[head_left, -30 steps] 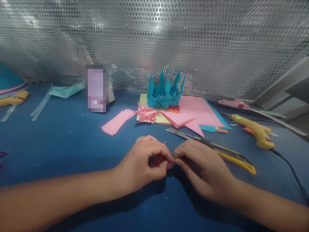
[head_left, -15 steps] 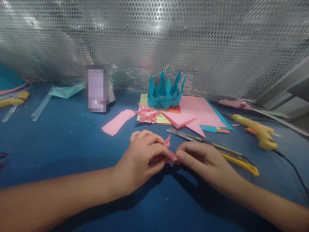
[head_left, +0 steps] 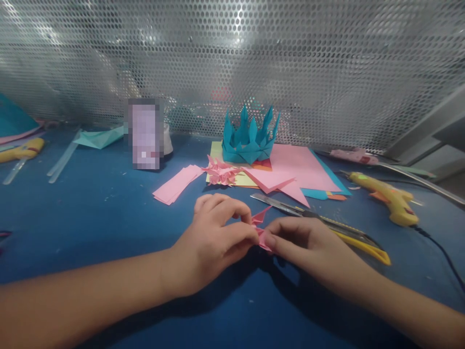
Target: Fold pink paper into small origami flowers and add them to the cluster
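Between my two hands is a small folded pink paper piece (head_left: 262, 217), with a pointed flap sticking up to the right. My left hand (head_left: 221, 237) pinches its left side between thumb and fingers, and my right hand (head_left: 301, 240) grips the lower right edge. Part of the fold is hidden behind my fingers. Just beyond the right hand lies a utility knife (head_left: 359, 242), its blade out and pointing left. A cluster of pink folded pieces (head_left: 221, 172) sits past my left hand, beside a stack of pink paper strips (head_left: 177, 184).
A teal paper crown (head_left: 249, 145) stands on coloured sheets (head_left: 301, 167). On the right is a yellow glue gun (head_left: 390, 196) with its cord. Another glue gun (head_left: 27, 149), clear glue sticks (head_left: 65, 157) and a blurred-out phone (head_left: 146, 135) are leftward. A perforated metal panel (head_left: 181, 58) rises behind.
The pink folded piece has shifted and turned slightly right, so its pointed flap leans more to the right. My left fingers have lifted a little, showing more of it.
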`<state>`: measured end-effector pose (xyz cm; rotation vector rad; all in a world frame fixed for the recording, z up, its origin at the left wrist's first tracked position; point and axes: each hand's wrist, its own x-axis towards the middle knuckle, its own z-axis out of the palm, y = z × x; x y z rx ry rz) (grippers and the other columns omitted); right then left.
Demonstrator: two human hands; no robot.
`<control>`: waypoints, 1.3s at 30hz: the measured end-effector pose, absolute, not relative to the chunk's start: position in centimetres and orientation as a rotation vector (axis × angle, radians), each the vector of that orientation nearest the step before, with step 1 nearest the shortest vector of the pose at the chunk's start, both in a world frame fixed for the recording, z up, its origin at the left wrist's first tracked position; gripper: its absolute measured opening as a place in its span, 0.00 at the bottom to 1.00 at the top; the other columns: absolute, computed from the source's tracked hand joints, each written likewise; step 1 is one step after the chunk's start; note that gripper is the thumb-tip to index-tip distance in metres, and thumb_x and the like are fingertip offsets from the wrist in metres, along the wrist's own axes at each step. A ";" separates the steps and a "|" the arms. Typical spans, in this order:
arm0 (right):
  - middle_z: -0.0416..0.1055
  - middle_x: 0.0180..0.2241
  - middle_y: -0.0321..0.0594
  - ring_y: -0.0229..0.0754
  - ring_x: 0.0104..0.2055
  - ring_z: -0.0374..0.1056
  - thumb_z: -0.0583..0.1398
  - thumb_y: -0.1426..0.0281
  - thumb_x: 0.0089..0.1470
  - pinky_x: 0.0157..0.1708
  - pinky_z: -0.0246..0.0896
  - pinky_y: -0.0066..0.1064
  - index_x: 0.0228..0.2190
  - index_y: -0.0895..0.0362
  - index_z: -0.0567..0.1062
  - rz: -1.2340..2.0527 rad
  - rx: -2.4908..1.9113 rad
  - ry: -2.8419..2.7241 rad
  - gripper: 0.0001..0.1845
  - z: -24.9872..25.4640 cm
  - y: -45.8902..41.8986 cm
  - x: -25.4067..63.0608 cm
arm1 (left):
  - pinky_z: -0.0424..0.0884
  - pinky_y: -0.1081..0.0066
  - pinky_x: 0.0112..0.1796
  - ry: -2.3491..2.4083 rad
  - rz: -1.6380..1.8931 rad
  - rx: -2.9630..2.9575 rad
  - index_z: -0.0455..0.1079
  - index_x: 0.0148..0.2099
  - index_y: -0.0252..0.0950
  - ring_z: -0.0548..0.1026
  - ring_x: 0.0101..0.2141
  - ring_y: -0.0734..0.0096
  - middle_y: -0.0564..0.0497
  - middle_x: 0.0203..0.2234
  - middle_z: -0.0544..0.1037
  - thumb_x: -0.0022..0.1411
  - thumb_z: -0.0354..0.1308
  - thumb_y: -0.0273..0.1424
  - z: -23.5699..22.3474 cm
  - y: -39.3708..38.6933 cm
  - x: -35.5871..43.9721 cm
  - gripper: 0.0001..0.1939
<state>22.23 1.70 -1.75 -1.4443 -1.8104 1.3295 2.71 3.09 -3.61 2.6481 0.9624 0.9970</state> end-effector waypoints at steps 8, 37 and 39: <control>0.67 0.20 0.33 0.29 0.19 0.57 0.60 0.59 0.50 0.18 0.51 0.22 0.24 0.58 0.71 1.608 -1.442 -1.565 0.15 -1.8 1.7 22.2 | 0.55 0.64 0.41 0.918 1.100 2.735 0.71 0.34 0.42 0.65 0.37 0.71 0.54 0.33 0.72 0.61 0.55 0.28 -3.9 3.3 2.5 0.05; 0.66 0.19 0.31 0.29 0.19 0.59 0.67 0.56 0.39 0.20 0.56 0.22 0.24 0.59 0.71 1.690 -1.358 -1.453 0.19 -1.7 1.7 22.1 | 0.55 0.63 0.43 0.707 1.141 2.828 0.70 0.35 0.40 0.70 0.43 0.70 0.59 0.41 0.79 0.61 0.56 0.28 -3.6 3.6 2.9 0.03; 0.66 0.19 0.31 0.29 0.19 0.60 0.68 0.57 0.37 0.19 0.57 0.22 0.25 0.59 0.71 1.701 -1.373 -1.415 0.20 -1.7 1.7 22.1 | 0.54 0.63 0.44 0.688 1.115 2.822 0.69 0.37 0.41 0.70 0.44 0.70 0.60 0.41 0.79 0.62 0.55 0.28 -3.7 3.6 2.8 0.03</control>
